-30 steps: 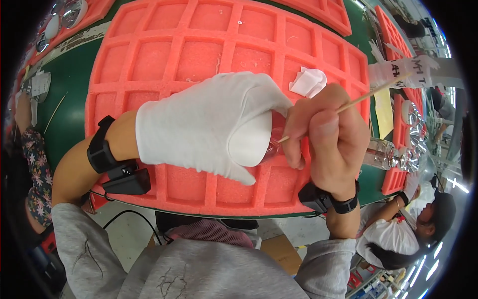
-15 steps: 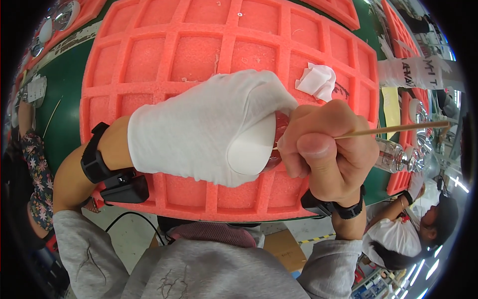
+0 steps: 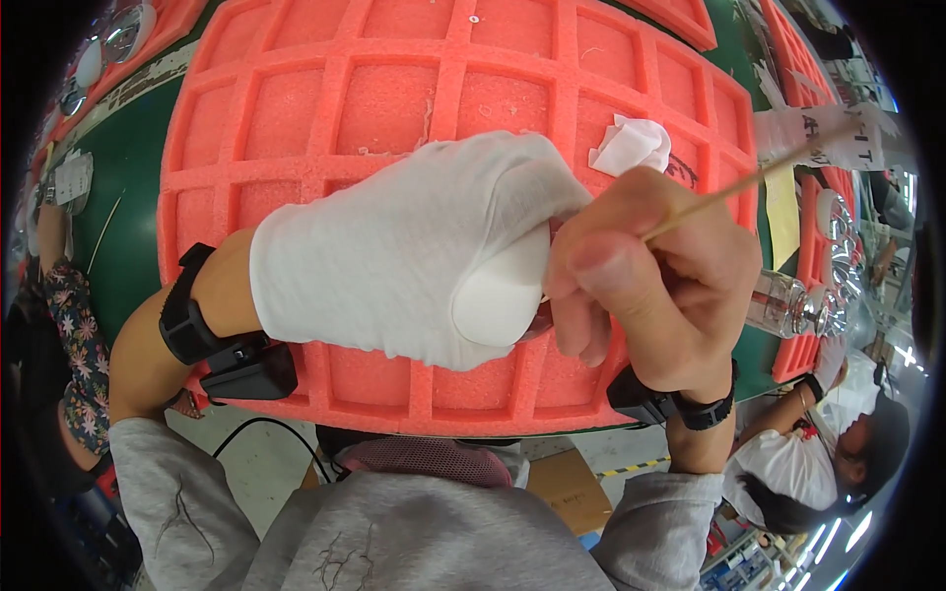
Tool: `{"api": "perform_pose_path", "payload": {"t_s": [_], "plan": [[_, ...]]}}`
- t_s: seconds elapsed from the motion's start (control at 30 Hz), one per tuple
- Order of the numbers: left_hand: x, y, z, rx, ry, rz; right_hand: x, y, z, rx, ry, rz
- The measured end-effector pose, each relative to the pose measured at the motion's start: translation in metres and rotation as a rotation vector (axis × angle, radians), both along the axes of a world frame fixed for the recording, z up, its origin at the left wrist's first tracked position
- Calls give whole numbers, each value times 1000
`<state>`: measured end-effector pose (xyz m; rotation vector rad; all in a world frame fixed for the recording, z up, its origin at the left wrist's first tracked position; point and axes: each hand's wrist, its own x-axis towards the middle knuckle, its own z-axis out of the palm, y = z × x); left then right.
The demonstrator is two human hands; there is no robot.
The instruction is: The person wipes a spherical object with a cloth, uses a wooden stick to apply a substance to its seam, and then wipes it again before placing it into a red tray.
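My left hand (image 3: 414,246), in a white glove, is closed around a smooth white rounded piece (image 3: 500,300). A glossy reddish part (image 3: 540,323) shows in a small patch at this piece's right edge; my fingers hide the rest. My bare right hand (image 3: 660,281) pinches a thin wooden stick (image 3: 749,180) between thumb and fingers. The stick's long end slants up to the right, while its other end points at the gap beside the white piece. Whether its tip touches the reddish part cannot be seen. Both hands are over a red foam tray (image 3: 394,59) with square compartments.
A crumpled white tissue (image 3: 632,146) lies on the tray beyond my right hand. Clear glass pieces (image 3: 788,305) stand at the right beside more red foam. A co-worker (image 3: 847,443) sits at the right, and another person's flowered sleeve (image 3: 77,340) is at the left.
My right hand has turned and shifted slightly right, and the stick's outer end has swung upward. Less of the reddish part shows. My left hand stays almost still.
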<state>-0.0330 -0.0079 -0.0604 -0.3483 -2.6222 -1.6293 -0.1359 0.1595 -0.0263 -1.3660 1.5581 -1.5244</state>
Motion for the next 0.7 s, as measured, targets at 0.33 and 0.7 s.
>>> {"api": "perform_pose_path", "payload": {"t_s": [0.33,0.7], "plan": [[3,-4,0,-32,-120,24,-4,2,-2,104,-323,21],[2,-4,-4,-19,11,-8,0,1,1,85,-164,11]]}}
